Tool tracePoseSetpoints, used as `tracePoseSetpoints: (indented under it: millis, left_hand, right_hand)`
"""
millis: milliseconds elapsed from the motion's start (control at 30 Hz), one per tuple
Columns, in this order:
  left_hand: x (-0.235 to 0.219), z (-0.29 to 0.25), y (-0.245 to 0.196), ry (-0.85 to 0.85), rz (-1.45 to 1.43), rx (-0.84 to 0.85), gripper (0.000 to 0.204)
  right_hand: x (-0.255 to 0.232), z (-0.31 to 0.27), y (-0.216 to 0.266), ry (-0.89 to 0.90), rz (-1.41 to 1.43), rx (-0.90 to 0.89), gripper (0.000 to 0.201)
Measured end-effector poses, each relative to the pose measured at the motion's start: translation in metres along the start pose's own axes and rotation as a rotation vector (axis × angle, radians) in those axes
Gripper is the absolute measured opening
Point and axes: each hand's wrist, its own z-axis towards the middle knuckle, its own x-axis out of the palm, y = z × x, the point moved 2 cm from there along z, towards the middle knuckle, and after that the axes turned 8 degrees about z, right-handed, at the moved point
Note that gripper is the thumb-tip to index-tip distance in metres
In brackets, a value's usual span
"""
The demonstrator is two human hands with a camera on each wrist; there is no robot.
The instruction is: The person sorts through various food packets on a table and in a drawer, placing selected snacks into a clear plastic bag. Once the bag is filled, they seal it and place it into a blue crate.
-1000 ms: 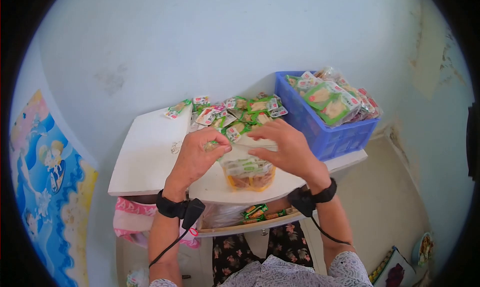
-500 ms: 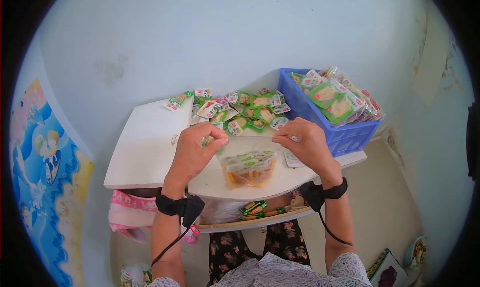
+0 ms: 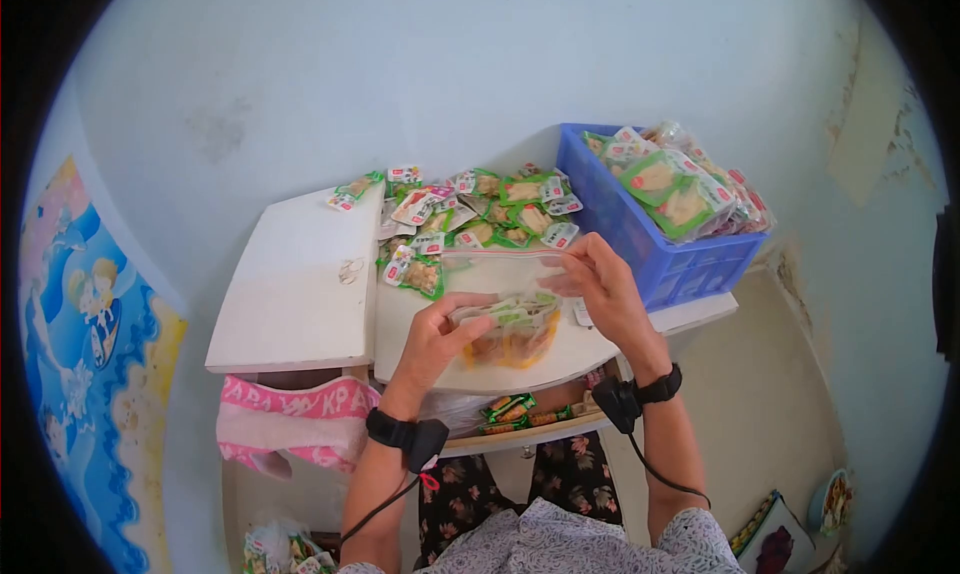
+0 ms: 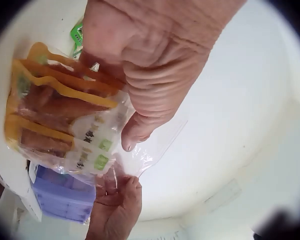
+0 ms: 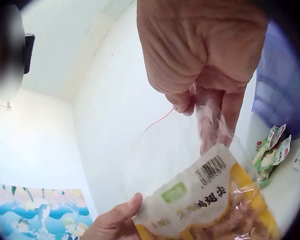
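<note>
A clear plastic bag (image 3: 500, 262) stands over the front of the white table, with several snack packets (image 3: 515, 339) with orange-yellow edges in its lower part. My left hand (image 3: 440, 339) grips the bag at its left side; in the left wrist view the thumb lies over the packets' white printed ends and the other fingers go behind, partly hidden. At the bag's top right corner, my right hand (image 3: 608, 284) pinches the film between thumb and fingers. A thin red line along the bag's mouth shows in the right wrist view, beside a packet's barcode (image 5: 210, 170).
Loose green-and-white snack packets (image 3: 480, 209) lie heaped at the table's back. A blue crate (image 3: 690, 274) full of packets stands at the back right. Below the tabletop, an open drawer (image 3: 490, 442) holds green packets, and a pink-and-white cloth (image 3: 295, 419) hangs at left.
My left hand has left the bag's upper left corner and moved down and right onto its side by the packets, uncovering a green packet on the table. My right hand stays at the top right corner.
</note>
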Motion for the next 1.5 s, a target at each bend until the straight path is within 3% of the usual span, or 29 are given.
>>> tracePoseSetpoints:
  millis: [67, 267, 367, 567, 633, 767, 867, 967, 1067, 1100, 1200, 1233, 1367, 1467, 1500]
  left_hand:
    - [0.007, -0.001, 0.006, -0.022, -0.116, 0.047, 0.028]
    - [0.005, -0.002, 0.012, -0.092, -0.039, 0.125, 0.028]
    - [0.007, 0.0, 0.016, -0.095, -0.104, 0.149, 0.035]
    - [0.016, -0.008, -0.006, -0.228, -0.115, 0.151, 0.054]
    - [0.011, -0.013, -0.007, -0.247, -0.002, 0.125, 0.056]
    - [0.002, -0.013, 0.002, -0.064, 0.269, 0.162, 0.054]
    - [-0.002, -0.014, 0.009, -0.003, 0.453, 0.092, 0.048]
    - [-0.006, -0.013, 0.029, -0.118, 0.552, 0.293, 0.043]
    - [-0.002, -0.012, 0.029, -0.149, 0.508, 0.33, 0.041]
    - [-0.002, -0.012, 0.037, -0.108, 0.349, 0.262, 0.04]
    - [0.007, -0.017, 0.034, -0.076, 0.11, -0.019, 0.041]
    - [0.008, -0.018, 0.033, -0.082, 0.109, 0.019, 0.043]
    - [0.006, -0.019, 0.048, -0.119, 0.07, -0.016, 0.047]
    - [0.013, -0.021, 0.049, -0.112, 0.036, 0.034, 0.049]
    - [0.018, -0.02, 0.044, -0.096, 0.029, 0.023, 0.049]
  right_hand:
    - [-0.001, -0.003, -0.001, -0.027, -0.018, -0.025, 0.012]
    - [-0.003, 0.001, -0.015, -0.036, -0.048, 0.037, 0.01]
    - [-0.008, 0.001, -0.025, -0.075, 0.014, 0.122, 0.008]
    - [-0.015, -0.007, -0.044, 0.048, -0.125, 0.346, 0.011]
    - [-0.013, -0.008, -0.049, 0.115, -0.114, 0.35, 0.008]
    - [-0.015, -0.008, -0.065, 0.206, -0.096, 0.338, 0.005]
    - [-0.014, -0.011, -0.076, 0.205, -0.047, 0.331, 0.007]
    - [-0.015, -0.015, -0.077, 0.21, -0.048, 0.343, 0.007]
    - [-0.015, -0.023, -0.087, 0.1, -0.281, -0.054, 0.01]
    - [-0.012, -0.026, -0.074, 0.065, -0.178, 0.074, 0.016]
    - [-0.016, -0.04, -0.07, 0.139, 0.099, 0.033, 0.027]
    - [-0.017, -0.047, -0.074, 0.209, 0.201, 0.097, 0.04]
    - [-0.003, -0.076, -0.097, 0.187, 0.112, 0.073, 0.056]
    - [0.0, -0.084, -0.12, 0.173, -0.157, 0.233, 0.053]
    - [0.006, -0.086, -0.12, 0.097, 0.063, 0.064, 0.048]
